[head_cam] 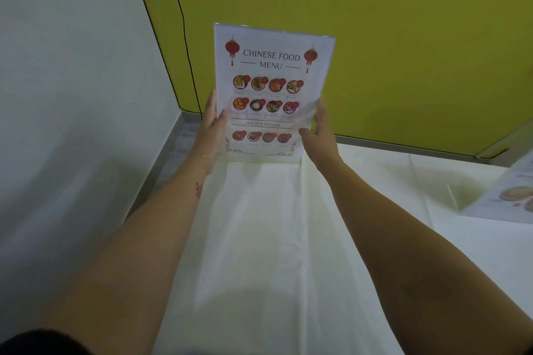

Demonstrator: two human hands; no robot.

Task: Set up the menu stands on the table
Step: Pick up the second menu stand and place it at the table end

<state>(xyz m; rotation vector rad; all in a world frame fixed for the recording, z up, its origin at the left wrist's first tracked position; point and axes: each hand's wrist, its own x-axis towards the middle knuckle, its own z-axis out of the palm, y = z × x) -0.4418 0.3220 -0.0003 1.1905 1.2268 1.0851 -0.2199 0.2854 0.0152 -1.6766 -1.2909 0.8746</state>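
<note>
At the far end of the table (288, 239), near the corner where the grey wall (72, 66) meets the yellow-green panel (375, 37), I hold a menu stand (271, 89) upright with both hands. My left hand (212, 135) grips its left edge, thumb lying on the front face, fingers wrapped behind. My right hand (320, 132) clamps the right edge, thumb tip pressing the front near the lower right, fingers behind the sheet. Both hands closed on the stand, one per side.

The stand faces me, tilted slightly, printed side reading "CHINESE FOOD MENU", two red lanterns at top, rows of round dish pictures, "HOUSES SPECIAL" lower down. Clear acrylic edge visible along the top and right side. Its bottom edge sits at or just above the white tablecloth (259, 282); can't tell if it touches.

Tablecloth is creased lengthwise, folds running from me toward the stand. A black cable (184, 37) runs down the yellow-green panel behind the stand's left side. A second menu stand (507, 199) is at the right edge of view, on the cloth, leaning, only partly in frame, blurred, well apart from the one I hold. Small red mark on my left wrist (199, 190).
</note>
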